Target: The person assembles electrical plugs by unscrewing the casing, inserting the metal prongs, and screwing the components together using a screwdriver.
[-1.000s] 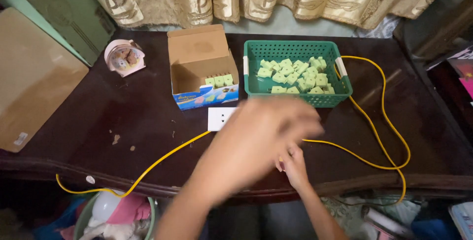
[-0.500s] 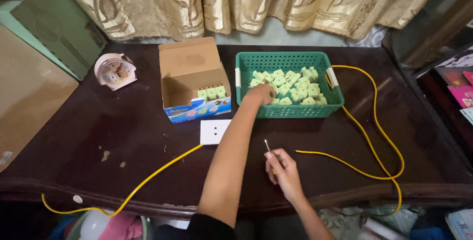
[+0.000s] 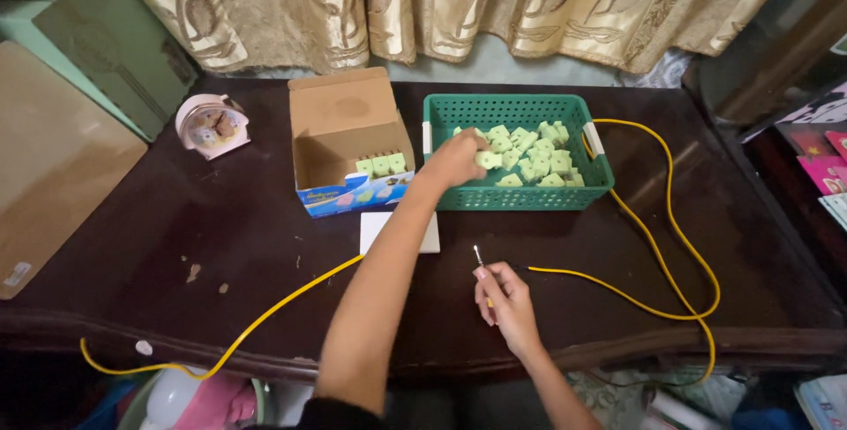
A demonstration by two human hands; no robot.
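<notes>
While the left hand (image 3: pixel 454 158) is reaching into the green basket (image 3: pixel 516 195), its fingers are closing on one of the pale green blocks (image 3: pixel 487 159) — the right hand (image 3: pixel 506 299) is resting on the dark table (image 3: pixel 176 245), pinching the metal tip of a yellow cable (image 3: pixel 653 306) beside a white tile (image 3: pixel 378 227).

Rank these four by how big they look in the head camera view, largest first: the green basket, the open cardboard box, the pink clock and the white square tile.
1. Green basket and cardboard box: too close in apparent size to separate.
2. White tile and pink clock: look about alike; an arm covers part of the tile, so I would not rank them.
</notes>
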